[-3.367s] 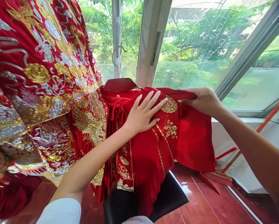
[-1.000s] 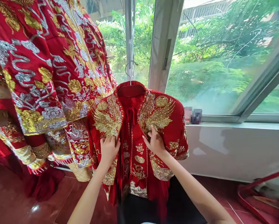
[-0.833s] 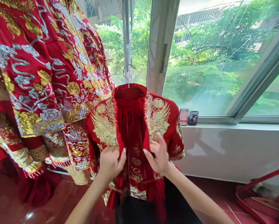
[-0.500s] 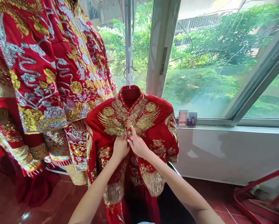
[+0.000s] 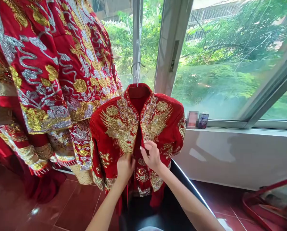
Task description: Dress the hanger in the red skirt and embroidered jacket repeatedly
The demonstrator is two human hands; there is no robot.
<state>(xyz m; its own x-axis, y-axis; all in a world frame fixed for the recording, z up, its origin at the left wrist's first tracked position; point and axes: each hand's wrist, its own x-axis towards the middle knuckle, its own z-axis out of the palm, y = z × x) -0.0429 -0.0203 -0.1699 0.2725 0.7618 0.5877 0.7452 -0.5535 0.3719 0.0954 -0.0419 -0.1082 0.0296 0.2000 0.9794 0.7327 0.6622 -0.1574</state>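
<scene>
A small red jacket (image 5: pixel 114 131) with gold phoenix embroidery hangs on a hanger (image 5: pixel 135 74) in front of the window. My left hand (image 5: pixel 125 167) grips the left front edge of the jacket near its lower middle, fingers closed on the cloth. My right hand (image 5: pixel 152 156) pinches the right front edge just beside it. The two front panels nearly meet along the centre opening.
A large red robe (image 5: pixel 49 70) with gold and silver embroidery hangs at the left, touching the jacket. A black chair (image 5: pixel 182 189) stands under the jacket. A phone (image 5: pixel 203 121) leans on the window sill (image 5: pixel 249 131). A red metal frame (image 5: pixel 266 199) lies on the red tiled floor at right.
My hands opened the jacket front, drew it together at the chest, then slid down to the lower centre. The view shifted slightly; the jacket now hangs straighter.
</scene>
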